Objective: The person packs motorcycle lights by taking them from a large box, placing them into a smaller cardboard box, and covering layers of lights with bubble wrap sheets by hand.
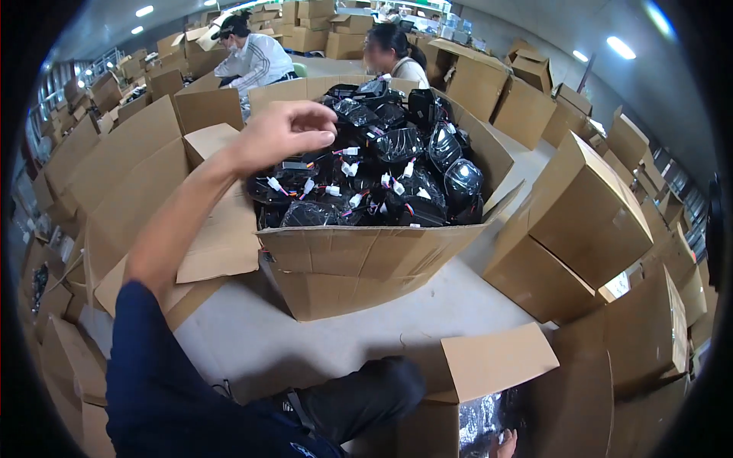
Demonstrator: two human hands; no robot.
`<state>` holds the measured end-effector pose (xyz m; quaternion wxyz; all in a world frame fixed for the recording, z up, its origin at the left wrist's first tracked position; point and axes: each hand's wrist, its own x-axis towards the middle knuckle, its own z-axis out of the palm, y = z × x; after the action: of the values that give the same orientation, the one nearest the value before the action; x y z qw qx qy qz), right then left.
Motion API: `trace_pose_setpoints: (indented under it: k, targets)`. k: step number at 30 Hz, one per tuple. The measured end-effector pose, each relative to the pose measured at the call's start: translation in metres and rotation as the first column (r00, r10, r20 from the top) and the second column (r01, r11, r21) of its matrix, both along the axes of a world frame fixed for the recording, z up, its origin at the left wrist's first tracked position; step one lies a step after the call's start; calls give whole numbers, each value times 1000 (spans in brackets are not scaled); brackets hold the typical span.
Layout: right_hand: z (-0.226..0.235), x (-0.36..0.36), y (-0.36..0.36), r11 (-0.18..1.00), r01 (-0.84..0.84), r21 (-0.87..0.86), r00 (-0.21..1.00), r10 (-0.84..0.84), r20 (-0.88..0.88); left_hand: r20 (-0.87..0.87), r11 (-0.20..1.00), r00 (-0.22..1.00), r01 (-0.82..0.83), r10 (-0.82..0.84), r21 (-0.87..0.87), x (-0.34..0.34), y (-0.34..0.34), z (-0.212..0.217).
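Observation:
My left hand (289, 131) hangs above the left side of a big cardboard box (355, 263), its fingers loosely curved, the thumb apart and nothing between them. Heaped in that box are many black, plastic-wrapped parts (398, 145) with coloured wires and white connectors (350, 168). One rounded, shiny part (463, 177) lies at the heap's right edge. At the bottom of the view, my right hand (504, 444) reaches into a smaller open carton (500, 359), beside clear, glossy plastic wrapping (479, 420). Its fingers look stretched out; the lower edge cuts off the rest.
Tall stacked cartons (588, 214) stand on the right, and open cartons (134, 172) crowd the left. Two people work beyond the big box, one in a white striped jacket (263, 62). My bent knee (397, 382) is between the big box and the smaller carton.

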<state>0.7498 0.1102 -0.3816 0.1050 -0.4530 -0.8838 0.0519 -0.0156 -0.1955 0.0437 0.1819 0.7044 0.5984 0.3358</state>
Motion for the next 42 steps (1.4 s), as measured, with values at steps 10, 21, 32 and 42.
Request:
trace_pose_setpoints:
  k: [10, 21, 32, 42]
  targets:
    - [70, -17, -93, 984, 51, -173, 990, -72, -118, -874, 930, 364, -296, 321, 218, -142, 117, -137]
    - [70, 50, -149, 822, 406, -400, 914, -374, 158, 90, 799, 855, -511, 511, 317, -162, 134, -83]
    - [162, -81, -145, 921, 147, -361, 918, -263, -296, 381, 925, 923, -91, -62, 370, 18, 128, 136]
    - [285, -234, -153, 673, -733, -101, -163, -317, -934, 413, 861, 756, 426, -507, 278, 263, 161, 90]
